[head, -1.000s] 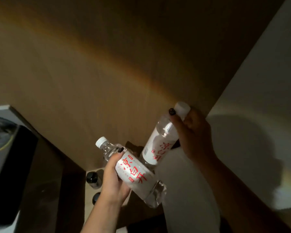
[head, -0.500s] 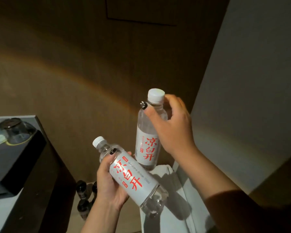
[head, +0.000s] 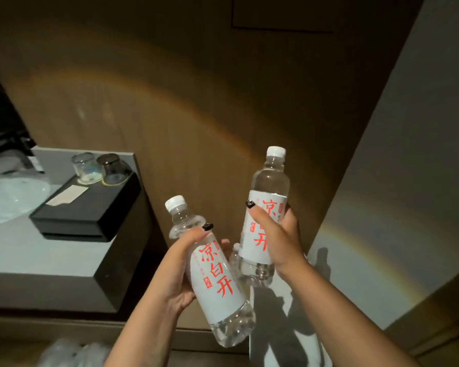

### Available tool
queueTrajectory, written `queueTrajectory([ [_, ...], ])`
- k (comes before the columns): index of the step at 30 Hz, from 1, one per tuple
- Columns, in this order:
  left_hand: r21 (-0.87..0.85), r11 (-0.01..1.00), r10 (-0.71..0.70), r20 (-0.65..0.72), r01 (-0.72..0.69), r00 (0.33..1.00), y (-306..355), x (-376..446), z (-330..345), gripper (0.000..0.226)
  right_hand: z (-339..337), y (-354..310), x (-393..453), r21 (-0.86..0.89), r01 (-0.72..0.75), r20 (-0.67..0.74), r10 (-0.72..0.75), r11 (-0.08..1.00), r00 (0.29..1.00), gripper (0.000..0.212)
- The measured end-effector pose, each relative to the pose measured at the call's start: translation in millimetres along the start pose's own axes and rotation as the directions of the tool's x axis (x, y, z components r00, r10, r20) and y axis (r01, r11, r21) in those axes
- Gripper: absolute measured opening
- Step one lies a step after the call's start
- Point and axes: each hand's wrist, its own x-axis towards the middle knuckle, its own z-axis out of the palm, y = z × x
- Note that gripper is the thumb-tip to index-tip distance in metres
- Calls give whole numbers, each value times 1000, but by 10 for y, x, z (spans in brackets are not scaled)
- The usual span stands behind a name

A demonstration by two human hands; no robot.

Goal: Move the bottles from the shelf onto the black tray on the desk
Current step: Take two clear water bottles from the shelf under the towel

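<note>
The left hand (head: pixel 180 271) grips one water bottle (head: pixel 215 276), the right hand (head: pixel 278 242) another (head: pixel 265 207), both held in the air beside the bench (head: pixel 51 260); the black tray (head: pixel 90 215) at its far right corner carries what look like two upturned glasses (head: pixel 101 169).

Both forearms rise from the six o'clock edge, the left from about seven, the right from about five, meeting near centre. The left hand (head: pixel 179 271) curls round a bottle, thumb across its front pointing toward one o'clock. The right hand (head: pixel 281 238), slightly higher, wraps a second bottle, thumb laid toward eleven o'clock. Both thumbnails are dark.
</note>
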Motion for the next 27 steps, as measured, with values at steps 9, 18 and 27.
queueTrajectory([
  [9,-15,998,54,-338,-62,940,316,-462,-1295,39,945,635,-488,-218,-236,349,301,947,888,42],
  [18,104,987,158,-518,-122,841,797,-1174,-2761,31,2387,1213,-1253,-397,-225,473,409,890,781,27],
  [27,63,974,199,-699,-217,687,1268,-1898,-4076,15,3895,1745,-1958,-518,-70,634,438,852,637,36],
])
